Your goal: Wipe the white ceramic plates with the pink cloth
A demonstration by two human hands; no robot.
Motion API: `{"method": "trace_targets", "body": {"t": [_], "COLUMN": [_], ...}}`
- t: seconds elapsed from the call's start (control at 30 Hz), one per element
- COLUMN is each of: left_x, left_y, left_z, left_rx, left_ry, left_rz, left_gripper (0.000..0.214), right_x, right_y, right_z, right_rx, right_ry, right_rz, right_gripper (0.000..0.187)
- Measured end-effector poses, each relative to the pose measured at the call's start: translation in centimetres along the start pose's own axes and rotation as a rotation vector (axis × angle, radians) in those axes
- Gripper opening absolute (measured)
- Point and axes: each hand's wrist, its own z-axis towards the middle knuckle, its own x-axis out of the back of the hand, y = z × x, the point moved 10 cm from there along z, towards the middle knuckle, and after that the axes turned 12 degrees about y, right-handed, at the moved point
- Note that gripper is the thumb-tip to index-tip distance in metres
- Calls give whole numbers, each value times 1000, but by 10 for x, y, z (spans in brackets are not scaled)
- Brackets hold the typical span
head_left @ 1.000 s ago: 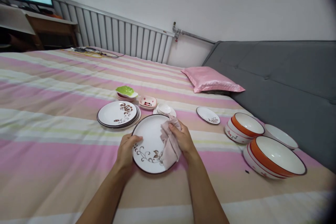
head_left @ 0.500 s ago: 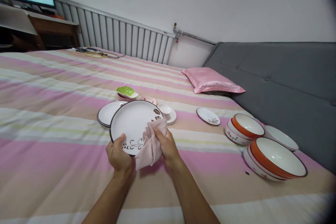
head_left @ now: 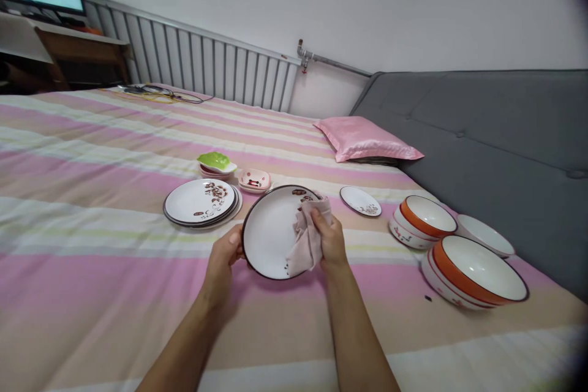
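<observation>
- A striped bed cover (head_left: 92,294) formed the work surface, with a radiator (head_left: 193,55) along the wall, a grey headboard (head_left: 482,122) to the right and a pink pillow (head_left: 367,138) near it.
- The left hand (head_left: 223,266) gripped a dark-rimmed plate (head_left: 269,233) by its left edge, the thumb near the rim and the fingers partly hidden by it.
- The plate was in front of the person, between the two hands, tilted and apparently lifted off the bed.
- The right hand (head_left: 333,242) grasped a pale pink cloth (head_left: 307,239), bunched over the right side of the plate and covering part of its brown floral pattern.
- Wiping looked to be under way on this one plate; its bare white middle and left side showed no visible marks, while what lay under the cloth could not be judged.
- Left of the held plate lay a plate stack (head_left: 195,201), with a green leaf-shaped dish (head_left: 215,161) on top of others and small pink dishes (head_left: 254,180) behind.
- To the right, a small plate (head_left: 361,201) lay alone; beyond it stood a smaller orange-banded bowl (head_left: 429,214), a larger orange-banded bowl (head_left: 482,269) and a white dish (head_left: 487,236).
- Neither hand touched these other pieces, and nothing visible told which had been wiped and which had not, so the share remaining was unclear.
</observation>
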Motion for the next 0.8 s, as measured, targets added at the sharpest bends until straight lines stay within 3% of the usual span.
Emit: {"method": "trace_targets", "body": {"t": [0.1,0.2,0.3,0.5,0.8], "left_x": [-5,2,9,16,45], "left_y": [-2,-14,-22,-27,-26], "left_z": [-3,-5,-4,0,-9], "left_rx": [76,210,254,251,298], "left_ry": [-46,-1,32,130,543], "left_rz": [71,150,223,166,3], "left_gripper": [36,34,38,46,52], "right_x": [-4,-17,-27,-29,-33], "right_y": [-3,-1,-1,-5,13], "right_z": [-4,-14,-20,-20,-19], "right_rx": [-1,10,51,85,67], "right_ry": [-107,-237,-302,-270,-151], "right_rz": [-81,-179,-242,-230,-150], "right_gripper": [27,25,24,24,31]}}
